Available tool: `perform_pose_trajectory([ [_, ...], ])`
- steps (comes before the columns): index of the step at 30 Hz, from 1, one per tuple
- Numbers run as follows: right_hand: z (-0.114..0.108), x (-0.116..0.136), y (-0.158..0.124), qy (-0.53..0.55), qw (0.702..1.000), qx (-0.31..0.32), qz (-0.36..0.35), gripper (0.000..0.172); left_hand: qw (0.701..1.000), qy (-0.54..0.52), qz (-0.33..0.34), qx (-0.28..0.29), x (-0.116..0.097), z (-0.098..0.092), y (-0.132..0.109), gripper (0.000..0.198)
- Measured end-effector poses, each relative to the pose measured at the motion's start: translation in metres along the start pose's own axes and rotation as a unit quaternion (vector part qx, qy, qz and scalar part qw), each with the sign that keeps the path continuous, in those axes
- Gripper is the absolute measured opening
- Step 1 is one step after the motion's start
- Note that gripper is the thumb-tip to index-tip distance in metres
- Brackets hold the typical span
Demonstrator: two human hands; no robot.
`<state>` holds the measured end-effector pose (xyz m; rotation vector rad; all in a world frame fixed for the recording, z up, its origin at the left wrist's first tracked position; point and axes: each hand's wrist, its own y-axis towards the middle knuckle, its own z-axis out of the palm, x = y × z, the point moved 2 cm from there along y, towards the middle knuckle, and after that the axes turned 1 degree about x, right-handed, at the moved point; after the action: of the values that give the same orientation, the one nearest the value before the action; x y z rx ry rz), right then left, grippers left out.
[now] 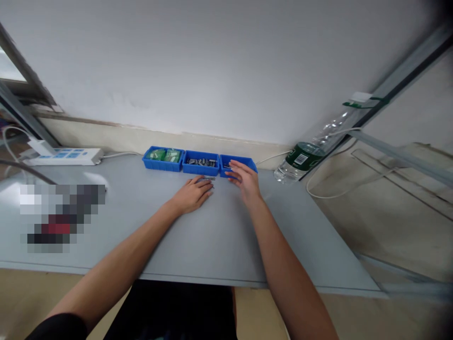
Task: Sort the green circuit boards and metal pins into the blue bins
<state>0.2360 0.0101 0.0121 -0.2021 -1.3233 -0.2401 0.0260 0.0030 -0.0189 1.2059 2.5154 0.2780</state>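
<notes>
My left hand [193, 194] lies palm down on the grey table, fingers stretched out. By its fingertips is a small thin metal piece [209, 178], just in front of the middle blue bin [200, 170]. That bin holds many small silvery metal parts [201, 162]. At the right blue bin [250, 164], my right hand [244, 179] is raised with its fingers apart and slightly curved. Its fingers partly cover the inside of this bin, where a few small dark pieces show. Nothing can be seen between the right fingers.
The left blue bin [162, 165] contains green-and-white packets [172, 155]. A white power strip [76, 156] lies at the back left, near a blurred-out object [67, 215]. A large water bottle [300, 158] leans against the metal frame at the right, with white cables nearby.
</notes>
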Motion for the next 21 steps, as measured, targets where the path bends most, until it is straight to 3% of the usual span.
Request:
perform_pose_trajectory([
  [12,0.004,-0.002,-0.004,-0.024,0.999,0.041,0.026,0.025,0.999,0.001,-0.039,-0.023,0.020,-0.010,-0.001,0.031],
  [21,0.009,-0.007,-0.008,-0.104,0.986,0.128,0.021,0.022,0.986,-0.113,-0.059,-0.105,0.015,-0.021,-0.005,0.035],
])
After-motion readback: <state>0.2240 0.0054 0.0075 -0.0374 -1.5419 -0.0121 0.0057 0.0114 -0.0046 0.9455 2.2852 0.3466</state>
